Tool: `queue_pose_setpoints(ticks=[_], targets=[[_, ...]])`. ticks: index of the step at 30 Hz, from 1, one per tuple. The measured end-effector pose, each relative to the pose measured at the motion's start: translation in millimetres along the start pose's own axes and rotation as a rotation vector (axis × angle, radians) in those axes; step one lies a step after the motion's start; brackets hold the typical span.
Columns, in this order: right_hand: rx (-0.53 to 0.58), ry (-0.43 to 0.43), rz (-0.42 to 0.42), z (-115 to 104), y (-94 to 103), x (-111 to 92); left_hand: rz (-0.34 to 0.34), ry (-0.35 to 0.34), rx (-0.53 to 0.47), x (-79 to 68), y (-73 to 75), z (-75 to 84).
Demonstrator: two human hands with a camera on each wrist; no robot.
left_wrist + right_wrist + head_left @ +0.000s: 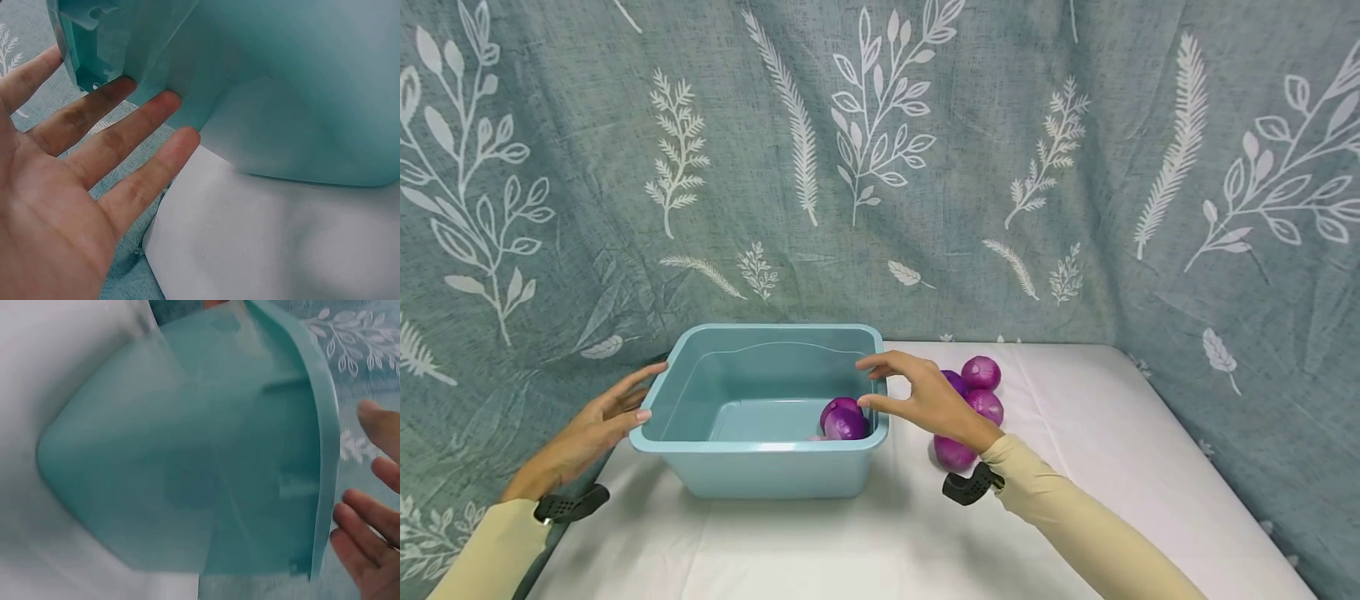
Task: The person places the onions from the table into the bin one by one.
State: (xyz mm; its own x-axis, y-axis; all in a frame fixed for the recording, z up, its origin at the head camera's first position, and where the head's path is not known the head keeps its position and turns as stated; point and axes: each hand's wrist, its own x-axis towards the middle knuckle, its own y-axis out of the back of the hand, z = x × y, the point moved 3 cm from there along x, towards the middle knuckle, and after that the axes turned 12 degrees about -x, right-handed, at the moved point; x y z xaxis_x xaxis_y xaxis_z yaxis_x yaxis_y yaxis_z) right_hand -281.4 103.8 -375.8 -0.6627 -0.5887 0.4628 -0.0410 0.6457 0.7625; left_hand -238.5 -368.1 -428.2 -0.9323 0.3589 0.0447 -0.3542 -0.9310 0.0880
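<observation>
A light blue plastic tub [760, 471] stands on a white-covered table, with a few purple onions [846, 423] in its right end. At the tub's left end is my left hand [591, 429]. Its fingers are straight and lie against the outer wall, as the left wrist view shows, and the thumb is by the rim. Over the right rim reaches my right hand [925, 396], thumb and fingers apart and holding nothing. In the right wrist view its loosely bent fingers [369, 519] are beside the tub's rim [328, 437].
Several more purple onions [981, 373] lie on the table right of the tub, partly hidden behind my right hand and wrist. A green-grey curtain [970, 200] with white leaf patterns hangs behind the table. The white tablecloth [1120, 467] extends to the right.
</observation>
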Motion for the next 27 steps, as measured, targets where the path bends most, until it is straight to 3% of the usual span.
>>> queue_pose_setpoints(ticks=[9, 18, 27], targets=[[-0.065, -0.166, 0.099, 64, 21.2, -21, -0.002, 0.0, 0.01, -1.3, -0.9, -0.3], [-0.176, -0.329, 0.092, 132, 34.7, -55, 0.001, 0.008, 0.014, -1.3, -0.6, 1.8], [-0.184, -0.404, 0.063, 164, 40.5, -87, 0.004, 0.038, 0.035, -2.5, 0.0, 0.8]])
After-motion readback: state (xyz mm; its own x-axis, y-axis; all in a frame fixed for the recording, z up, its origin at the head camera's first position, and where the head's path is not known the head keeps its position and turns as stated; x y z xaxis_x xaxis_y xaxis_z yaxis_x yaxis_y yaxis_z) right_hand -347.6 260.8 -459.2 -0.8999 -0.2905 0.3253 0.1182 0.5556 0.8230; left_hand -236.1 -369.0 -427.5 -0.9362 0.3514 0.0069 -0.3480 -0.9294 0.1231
